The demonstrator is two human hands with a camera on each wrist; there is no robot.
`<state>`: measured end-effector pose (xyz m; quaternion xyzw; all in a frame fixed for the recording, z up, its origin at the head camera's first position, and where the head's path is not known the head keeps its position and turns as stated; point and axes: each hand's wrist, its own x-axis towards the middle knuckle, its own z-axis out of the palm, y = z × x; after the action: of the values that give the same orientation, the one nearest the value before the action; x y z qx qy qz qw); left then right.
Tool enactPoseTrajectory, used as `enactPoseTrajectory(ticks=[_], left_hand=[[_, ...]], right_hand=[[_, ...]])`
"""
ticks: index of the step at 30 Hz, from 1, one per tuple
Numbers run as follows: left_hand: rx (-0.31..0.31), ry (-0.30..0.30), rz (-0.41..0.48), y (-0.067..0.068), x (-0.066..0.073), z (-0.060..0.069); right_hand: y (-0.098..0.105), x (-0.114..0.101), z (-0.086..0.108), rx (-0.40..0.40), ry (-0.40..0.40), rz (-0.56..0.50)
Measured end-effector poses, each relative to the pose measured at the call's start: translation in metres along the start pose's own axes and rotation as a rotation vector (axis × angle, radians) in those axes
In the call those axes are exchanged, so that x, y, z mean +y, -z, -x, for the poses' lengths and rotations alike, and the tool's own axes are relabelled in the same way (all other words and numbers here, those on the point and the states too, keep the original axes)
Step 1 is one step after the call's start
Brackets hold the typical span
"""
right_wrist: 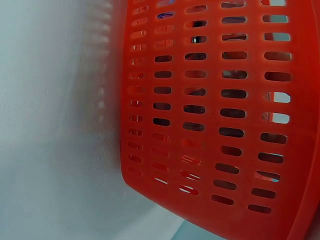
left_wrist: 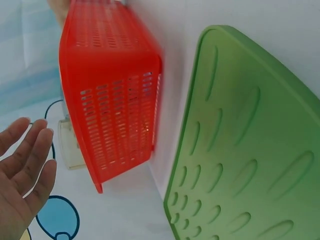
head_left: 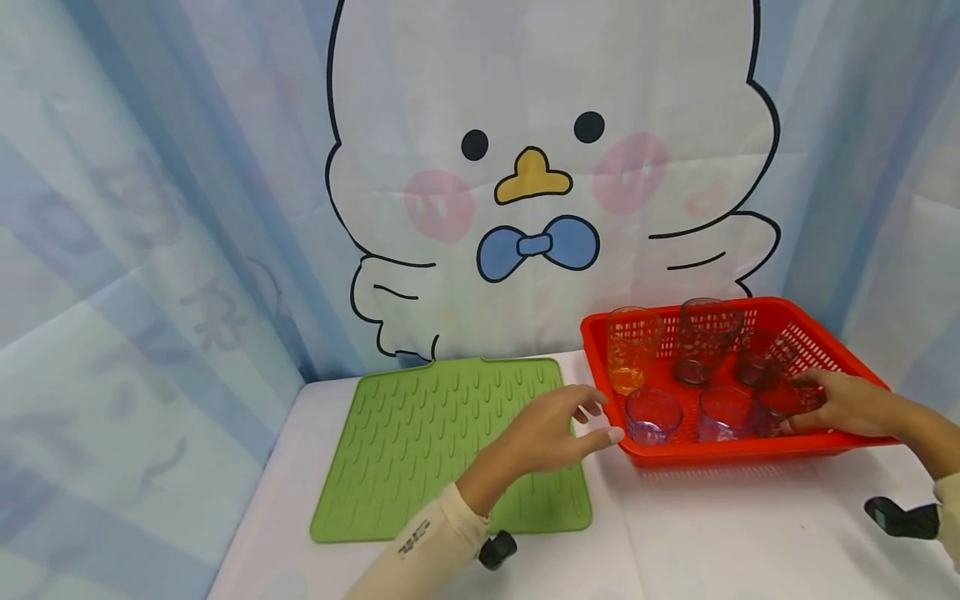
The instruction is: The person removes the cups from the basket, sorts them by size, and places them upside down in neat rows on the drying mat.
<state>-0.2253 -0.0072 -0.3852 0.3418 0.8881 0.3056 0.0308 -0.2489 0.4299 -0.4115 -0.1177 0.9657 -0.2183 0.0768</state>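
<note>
A red plastic basket (head_left: 720, 455) with slotted walls holds several glasses. My right hand (head_left: 851, 406) reaches over its right side, thumb and fingers around a dark-tinted glass (head_left: 771, 407) at the front right. Left of that glass are two short purplish glasses (head_left: 652, 421). Behind them stand a tall amber glass (head_left: 632, 354), a tall dark glass (head_left: 705, 337) and a dark, tilted-looking glass (head_left: 756, 360). My left hand (head_left: 553, 429) hovers by the basket's left front corner, fingers apart, holding nothing. In the right wrist view, the basket wall (right_wrist: 210, 112) hides the right hand's grip.
A green ridged drying mat (head_left: 450, 450) lies left of the basket on the white-covered table (head_left: 712, 533), partly under my left forearm. Behind the table hangs a curtain (head_left: 540, 100) with a cartoon bird; another stretch of curtain (head_left: 150, 292) runs down the left side.
</note>
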Motion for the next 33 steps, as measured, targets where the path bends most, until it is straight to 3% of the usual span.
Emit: enactPoseTrajectory(ticks=[7, 13, 21, 27, 33], left_hand=[[-0.007, 0.016, -0.044, -0.006, 0.010, -0.014], [0.023, 0.006, -0.063, -0.012, 0.017, -0.025], [0.066, 0.028, -0.036, -0.015, 0.022, -0.037], [0.071, 0.032, -0.037, -0.016, 0.025, -0.041], [0.045, 0.036, -0.022, -0.018, 0.029, -0.043]], right_hand=[[0.000, -0.004, 0.004, 0.073, -0.021, -0.023], [0.006, -0.011, 0.012, 0.158, -0.072, 0.005], [0.015, -0.041, 0.020, 0.238, -0.076, 0.005], [0.017, -0.077, 0.025, 0.262, -0.023, -0.024], [0.010, -0.111, 0.030, 0.323, 0.116, -0.060]])
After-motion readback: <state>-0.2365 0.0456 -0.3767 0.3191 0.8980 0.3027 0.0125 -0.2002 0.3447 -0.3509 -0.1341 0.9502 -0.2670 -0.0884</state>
